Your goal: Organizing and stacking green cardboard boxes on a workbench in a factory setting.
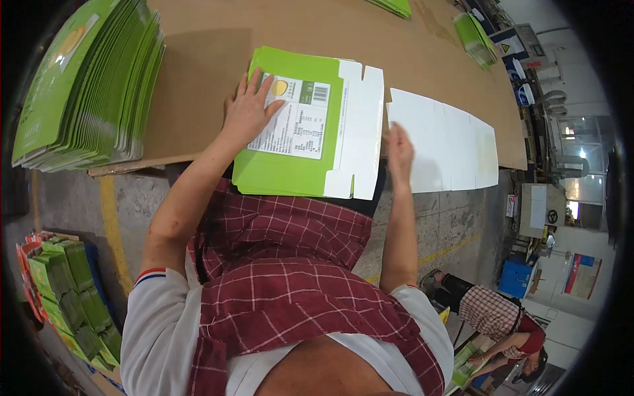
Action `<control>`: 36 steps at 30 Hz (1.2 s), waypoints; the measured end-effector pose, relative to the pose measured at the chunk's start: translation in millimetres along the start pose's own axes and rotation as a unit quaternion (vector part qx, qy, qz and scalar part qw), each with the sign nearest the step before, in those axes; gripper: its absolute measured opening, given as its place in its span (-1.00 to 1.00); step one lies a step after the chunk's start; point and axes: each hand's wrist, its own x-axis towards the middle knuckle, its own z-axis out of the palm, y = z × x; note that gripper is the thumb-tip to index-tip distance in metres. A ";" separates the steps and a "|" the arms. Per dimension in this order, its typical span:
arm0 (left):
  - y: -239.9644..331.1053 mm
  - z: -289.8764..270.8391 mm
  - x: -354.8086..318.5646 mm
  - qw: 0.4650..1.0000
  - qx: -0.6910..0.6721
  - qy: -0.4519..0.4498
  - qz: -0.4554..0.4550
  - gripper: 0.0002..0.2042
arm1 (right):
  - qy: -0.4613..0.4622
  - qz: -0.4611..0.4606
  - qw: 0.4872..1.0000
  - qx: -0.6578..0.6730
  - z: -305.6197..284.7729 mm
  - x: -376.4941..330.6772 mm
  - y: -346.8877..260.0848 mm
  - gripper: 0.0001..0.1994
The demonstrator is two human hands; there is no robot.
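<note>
A flat green carton blank with a white printed label panel and a white slotted flap lies in front of me, its near edge reaching past the table edge. Other green edges show beneath it at the far left corner. My left hand rests on its left part, fingers spread over the label. Just right of the white flap, my right hand is seen side-on with its fingers drawn together; what they hold, if anything, is hidden. Close beside that hand, a white cardboard piece with notched edges extends right.
A tall stack of green cartons stands at the table's left. More green cartons lie at the far right of the brown tabletop. Bundled green packs sit low at left. Another person bends over green cartons at lower right.
</note>
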 end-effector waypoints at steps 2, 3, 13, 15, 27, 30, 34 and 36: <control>-0.2 -1.5 2.9 1.000 0.002 0.003 -0.001 -0.38 | -0.101 -0.064 0.985 0.127 18.9 3.2 8.7 -0.52; -0.1 -2.3 1.6 1.000 0.012 0.005 0.003 -0.38 | -0.128 -0.077 0.959 0.240 21.3 7.8 6.4 -0.50; 3.9 -6.2 3.1 1.000 0.001 -0.012 -0.008 -0.38 | -0.057 -0.222 0.897 -0.379 92.8 23.9 -43.6 -0.34; 5.2 -7.8 2.5 1.000 -0.001 -0.007 -0.012 -0.38 | -0.055 -0.258 0.868 -0.421 82.2 -22.0 -35.5 -0.33; -9.6 11.6 6.0 0.996 -0.073 0.037 0.023 -0.39 | -0.036 0.045 0.863 -0.502 -40.0 -30.2 71.5 -0.03; -7.4 8.9 4.3 0.998 -0.058 0.025 0.004 -0.39 | -0.061 -0.036 0.853 -0.517 -37.6 -31.8 87.8 -0.42; -1.5 -0.8 1.5 0.997 -0.075 0.018 -0.010 -0.38 | -0.120 -0.090 0.839 -0.523 -47.0 -33.9 67.7 -0.39; 1.9 -4.8 1.3 0.997 -0.067 -0.001 -0.022 -0.38 | -0.184 -0.104 0.859 -0.466 -55.8 -28.0 43.8 -0.34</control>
